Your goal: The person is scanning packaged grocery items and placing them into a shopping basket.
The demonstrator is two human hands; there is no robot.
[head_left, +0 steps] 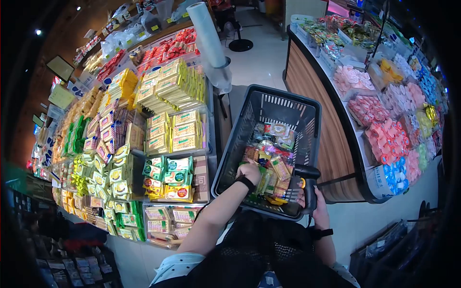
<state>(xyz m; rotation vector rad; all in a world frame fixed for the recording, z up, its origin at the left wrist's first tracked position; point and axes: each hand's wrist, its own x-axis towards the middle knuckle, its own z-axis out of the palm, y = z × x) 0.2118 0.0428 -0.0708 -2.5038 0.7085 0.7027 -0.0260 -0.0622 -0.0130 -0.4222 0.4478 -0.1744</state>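
Note:
A black shopping basket [283, 99] stands in front of my body, with several small wrapped snack packets [280, 168] inside. My left hand [249, 171] reaches over the basket's left side, its fingers curled at a green-and-yellow snack packet [262, 183] among the others. Its fingertips are partly hidden. At the basket's near right corner, my right hand [320, 205] wraps around the grip of a black pistol-shaped device [310, 189], which looks like a handheld scanner. The device's head lies over the basket's right rim. Both wrists wear black bands.
To the left, a stepped display [211, 129] holds stacked biscuit packs [186, 130] and other snacks. A curved wood-panelled counter [319, 105] with bins of wrapped sweets [389, 141] borders the right. A roll of plastic bags [207, 38] stands behind the left display.

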